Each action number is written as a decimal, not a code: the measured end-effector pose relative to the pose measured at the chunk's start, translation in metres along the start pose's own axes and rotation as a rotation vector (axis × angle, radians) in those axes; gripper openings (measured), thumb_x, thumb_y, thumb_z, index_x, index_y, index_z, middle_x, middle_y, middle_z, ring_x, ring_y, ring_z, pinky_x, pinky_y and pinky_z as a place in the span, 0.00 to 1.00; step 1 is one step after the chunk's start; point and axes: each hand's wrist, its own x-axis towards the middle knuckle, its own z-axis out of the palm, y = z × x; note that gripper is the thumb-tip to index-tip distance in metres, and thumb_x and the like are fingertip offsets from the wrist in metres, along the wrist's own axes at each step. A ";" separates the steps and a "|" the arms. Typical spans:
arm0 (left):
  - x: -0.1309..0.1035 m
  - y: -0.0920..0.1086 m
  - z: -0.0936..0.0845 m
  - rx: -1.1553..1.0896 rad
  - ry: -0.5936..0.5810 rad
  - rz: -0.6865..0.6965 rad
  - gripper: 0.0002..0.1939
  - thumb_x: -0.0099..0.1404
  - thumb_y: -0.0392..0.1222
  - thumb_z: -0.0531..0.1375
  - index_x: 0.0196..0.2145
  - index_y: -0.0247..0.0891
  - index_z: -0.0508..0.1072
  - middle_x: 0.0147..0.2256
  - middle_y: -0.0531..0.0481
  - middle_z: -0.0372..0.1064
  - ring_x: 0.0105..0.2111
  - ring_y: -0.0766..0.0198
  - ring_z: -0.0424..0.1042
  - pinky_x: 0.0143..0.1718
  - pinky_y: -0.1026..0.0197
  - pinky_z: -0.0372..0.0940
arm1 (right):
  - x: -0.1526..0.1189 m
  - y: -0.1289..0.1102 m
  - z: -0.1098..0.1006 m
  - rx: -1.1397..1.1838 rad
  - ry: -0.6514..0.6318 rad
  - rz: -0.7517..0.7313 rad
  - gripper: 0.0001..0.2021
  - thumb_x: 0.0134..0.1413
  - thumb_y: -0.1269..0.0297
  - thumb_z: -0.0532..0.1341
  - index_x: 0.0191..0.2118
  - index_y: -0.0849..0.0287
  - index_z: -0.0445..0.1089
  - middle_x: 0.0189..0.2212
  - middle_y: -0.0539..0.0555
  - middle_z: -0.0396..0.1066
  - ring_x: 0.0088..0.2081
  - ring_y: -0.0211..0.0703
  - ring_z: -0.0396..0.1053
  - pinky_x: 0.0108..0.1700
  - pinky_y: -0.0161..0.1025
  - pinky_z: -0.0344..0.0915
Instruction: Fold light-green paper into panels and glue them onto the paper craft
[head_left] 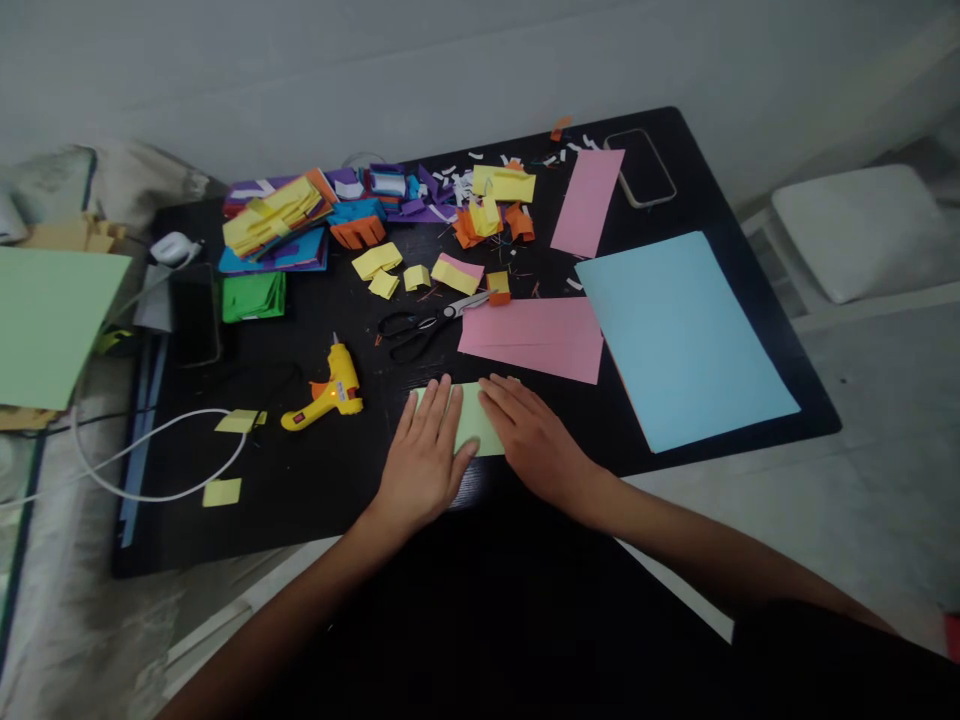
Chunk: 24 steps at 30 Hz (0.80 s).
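A light green piece of paper [475, 425] lies near the front edge of the black table. Flat on its left part rests my left hand [427, 455], fingers stretched out. My right hand [536, 435] presses on the right part with its fingers extended, covering that end. Just beyond the hands are black-handled scissors [431, 322] and a large pink sheet with a crease [532, 340]. To the left of my left hand, a yellow glue gun [330, 390] lies on its side with a small light glowing.
A stack of light blue sheets [686, 340] lies at the right, a phone [640, 168] behind it. Folded coloured papers [277, 220] and scraps cover the back. Another phone [195, 315] and a looped white cable [161, 495] are at the left. A white chair [855, 235] stands right.
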 end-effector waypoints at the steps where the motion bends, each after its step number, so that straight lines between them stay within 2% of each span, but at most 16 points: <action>1: -0.001 0.000 0.002 0.006 -0.006 0.002 0.37 0.78 0.52 0.52 0.76 0.30 0.48 0.74 0.29 0.48 0.75 0.41 0.48 0.74 0.34 0.47 | -0.001 -0.005 0.003 -0.004 -0.010 0.020 0.26 0.72 0.76 0.47 0.70 0.74 0.61 0.69 0.73 0.62 0.74 0.62 0.56 0.73 0.63 0.60; 5: -0.003 0.000 0.003 0.015 -0.018 0.019 0.42 0.77 0.56 0.53 0.77 0.31 0.42 0.75 0.29 0.45 0.76 0.40 0.45 0.75 0.34 0.44 | -0.006 -0.012 0.015 -0.047 -0.023 0.073 0.29 0.76 0.66 0.49 0.75 0.76 0.51 0.75 0.75 0.47 0.78 0.62 0.43 0.76 0.63 0.52; 8: -0.004 -0.001 0.002 0.015 -0.028 0.027 0.46 0.75 0.59 0.56 0.77 0.30 0.42 0.75 0.28 0.42 0.76 0.38 0.45 0.74 0.34 0.44 | -0.010 -0.005 0.019 -0.096 -0.039 0.058 0.32 0.76 0.60 0.51 0.76 0.74 0.47 0.77 0.72 0.43 0.79 0.60 0.38 0.77 0.62 0.46; 12: -0.003 -0.002 0.000 0.024 -0.035 0.039 0.49 0.73 0.63 0.57 0.77 0.28 0.42 0.75 0.25 0.41 0.76 0.34 0.45 0.73 0.33 0.45 | -0.015 0.004 0.019 -0.110 -0.060 0.046 0.36 0.75 0.54 0.53 0.77 0.69 0.44 0.78 0.68 0.42 0.79 0.58 0.36 0.78 0.64 0.41; 18: -0.003 -0.003 -0.003 0.044 -0.064 0.066 0.51 0.73 0.63 0.57 0.77 0.27 0.40 0.75 0.24 0.41 0.76 0.34 0.45 0.73 0.34 0.45 | -0.015 0.005 0.018 -0.080 -0.074 0.037 0.39 0.74 0.51 0.54 0.77 0.71 0.43 0.77 0.69 0.42 0.79 0.58 0.37 0.78 0.65 0.41; 21: -0.003 -0.004 -0.003 0.058 -0.071 0.070 0.51 0.73 0.63 0.57 0.77 0.28 0.39 0.75 0.24 0.41 0.76 0.34 0.44 0.73 0.34 0.45 | -0.017 0.007 0.018 -0.065 -0.057 0.021 0.38 0.74 0.52 0.55 0.76 0.72 0.45 0.77 0.69 0.43 0.79 0.59 0.37 0.78 0.64 0.41; 24: -0.003 -0.005 -0.004 0.055 -0.072 0.068 0.52 0.73 0.64 0.57 0.77 0.28 0.39 0.76 0.24 0.40 0.76 0.33 0.44 0.73 0.32 0.45 | -0.021 0.014 0.015 0.002 -0.009 0.001 0.33 0.75 0.58 0.53 0.76 0.71 0.48 0.77 0.69 0.45 0.79 0.57 0.38 0.77 0.64 0.46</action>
